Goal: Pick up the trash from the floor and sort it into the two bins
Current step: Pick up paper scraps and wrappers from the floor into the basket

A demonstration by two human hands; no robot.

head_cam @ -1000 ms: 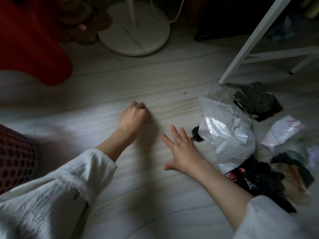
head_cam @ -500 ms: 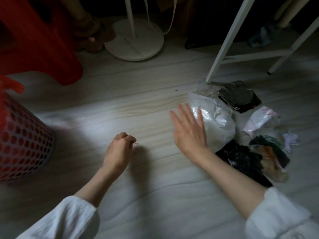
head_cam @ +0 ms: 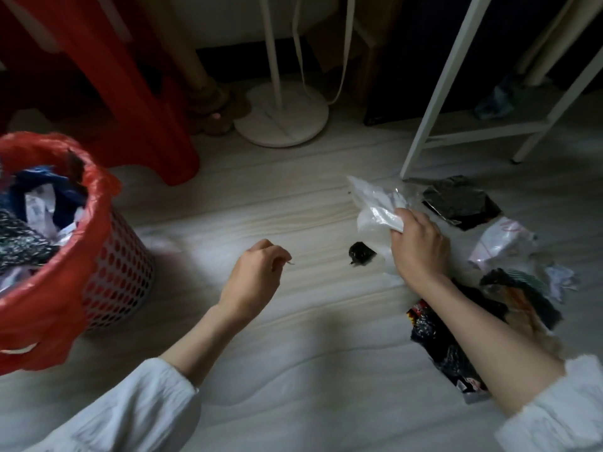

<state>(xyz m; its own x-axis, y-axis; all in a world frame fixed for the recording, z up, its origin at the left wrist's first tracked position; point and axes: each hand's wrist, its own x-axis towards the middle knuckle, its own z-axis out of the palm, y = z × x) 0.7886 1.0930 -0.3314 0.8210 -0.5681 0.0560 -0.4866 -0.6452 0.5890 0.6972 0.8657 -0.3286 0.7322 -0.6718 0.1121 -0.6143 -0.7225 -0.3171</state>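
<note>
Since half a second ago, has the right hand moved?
Yes. The right hand went from flat over the white plastic bag to gripping it, lifting its edge; the black wrapper beside it stayed put.

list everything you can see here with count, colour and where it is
bin: 1, pale perforated wall with red liner, far left, holds mixed trash
white plastic bag: 1, white, right of centre, gripped by the right hand
small dark scrap: 1, black, on floor beside the bag
loose wrappers: several, black, white and mixed, piled on floor at right
red stool: 1, red, top left
round stand base: 1, white, top centre
white frame legs: white, top right
floor: pale wood grain
left hand: pinches a tiny sliver, centre
right hand: grips the bag
</note>
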